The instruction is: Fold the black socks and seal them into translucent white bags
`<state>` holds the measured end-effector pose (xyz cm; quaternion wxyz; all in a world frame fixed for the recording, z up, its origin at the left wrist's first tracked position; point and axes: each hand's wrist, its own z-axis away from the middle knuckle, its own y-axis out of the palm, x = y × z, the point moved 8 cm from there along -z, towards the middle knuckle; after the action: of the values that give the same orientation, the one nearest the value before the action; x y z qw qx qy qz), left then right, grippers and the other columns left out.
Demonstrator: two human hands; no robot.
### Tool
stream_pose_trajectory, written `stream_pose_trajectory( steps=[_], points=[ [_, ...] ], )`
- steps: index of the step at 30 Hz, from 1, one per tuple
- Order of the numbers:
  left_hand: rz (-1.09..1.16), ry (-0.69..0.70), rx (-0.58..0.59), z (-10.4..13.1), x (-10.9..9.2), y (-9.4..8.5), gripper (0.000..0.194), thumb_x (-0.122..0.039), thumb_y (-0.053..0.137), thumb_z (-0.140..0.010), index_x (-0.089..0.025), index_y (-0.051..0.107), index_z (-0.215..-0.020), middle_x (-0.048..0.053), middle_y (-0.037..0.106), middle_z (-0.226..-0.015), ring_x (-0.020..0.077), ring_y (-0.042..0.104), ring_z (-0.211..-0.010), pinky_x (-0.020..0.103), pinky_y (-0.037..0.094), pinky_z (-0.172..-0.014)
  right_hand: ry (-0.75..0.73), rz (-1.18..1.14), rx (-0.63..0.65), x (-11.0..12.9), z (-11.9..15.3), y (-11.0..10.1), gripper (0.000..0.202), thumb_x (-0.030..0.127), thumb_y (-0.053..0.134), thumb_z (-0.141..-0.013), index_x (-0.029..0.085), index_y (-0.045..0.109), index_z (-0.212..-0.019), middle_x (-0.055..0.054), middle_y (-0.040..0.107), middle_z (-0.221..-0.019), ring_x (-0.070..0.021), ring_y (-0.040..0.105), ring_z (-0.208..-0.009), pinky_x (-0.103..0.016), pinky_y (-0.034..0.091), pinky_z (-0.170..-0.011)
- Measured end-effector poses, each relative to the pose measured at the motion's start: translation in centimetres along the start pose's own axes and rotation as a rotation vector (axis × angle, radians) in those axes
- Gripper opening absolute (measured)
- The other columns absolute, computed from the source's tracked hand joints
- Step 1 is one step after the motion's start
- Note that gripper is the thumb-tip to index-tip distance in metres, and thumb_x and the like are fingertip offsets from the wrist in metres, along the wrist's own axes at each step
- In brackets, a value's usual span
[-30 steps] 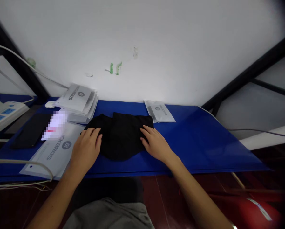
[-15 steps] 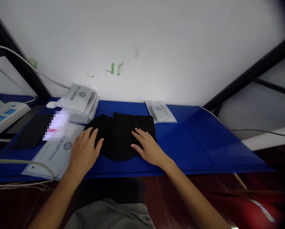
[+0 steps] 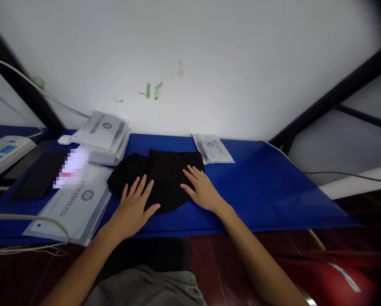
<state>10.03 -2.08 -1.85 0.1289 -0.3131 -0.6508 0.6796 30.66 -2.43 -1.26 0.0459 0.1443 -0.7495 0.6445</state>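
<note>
The front edge of the blue surface (image 3: pixel 266 195) passes beneath my left wrist and my right forearm, and the white wall (image 3: pixel 228 76) bounds it along the back. My widest room is to the right, where the blue runs on past my right hand (image 3: pixel 202 190) to a slanting side edge. On the left I have less: large printed bags (image 3: pixel 71 210) lie close beside the black cloth (image 3: pixel 169 174) and reach the front edge, a dark phone (image 3: pixel 39 175) sits beyond them, and a stack of packets (image 3: pixel 97 134) stands near the cloth's far left corner. A single packet (image 3: pixel 212 148) lies by its far right corner; whether they touch I cannot tell

The cloth lies flat in front of me, mostly ahead of and between my hands. My left hand (image 3: pixel 135 210) is open, fingers and thumb spread over its near left part. My right hand is open too, fingers over its right side and palm toward the near right edge, neither one gripping the fabric
</note>
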Motion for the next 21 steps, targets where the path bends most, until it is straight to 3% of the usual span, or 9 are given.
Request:
stream_pose_trajectory(
  steps=[13, 21],
  points=[
    [0.011, -0.026, 0.035, -0.1, 0.0, 0.4, 0.068, -0.056, 0.031, -0.093, -0.018, 0.022, -0.149, 0.015, 0.017, -0.157, 0.0336, 0.013, -0.144, 0.063, 0.019, -0.110, -0.002, -0.013, -0.050, 0.2, 0.2, -0.2, 0.056, 0.049, 0.040, -0.094, 0.019, 0.044, -0.140, -0.013, 0.038, -0.149, -0.0273, 0.030, -0.140, -0.053, 0.029, -0.112],
    [-0.021, -0.011, -0.029, 0.5, -0.3, -0.3, 0.064, -0.054, 0.034, -0.093, -0.016, 0.032, -0.145, 0.017, 0.029, -0.153, 0.0348, 0.024, -0.141, 0.063, 0.027, -0.106, -0.007, -0.037, -0.076, 0.8, 0.3, -1.1, 0.050, 0.046, 0.043, -0.093, 0.018, 0.051, -0.134, -0.014, 0.046, -0.144, -0.0290, 0.038, -0.136, -0.053, 0.035, -0.108]
  ],
)
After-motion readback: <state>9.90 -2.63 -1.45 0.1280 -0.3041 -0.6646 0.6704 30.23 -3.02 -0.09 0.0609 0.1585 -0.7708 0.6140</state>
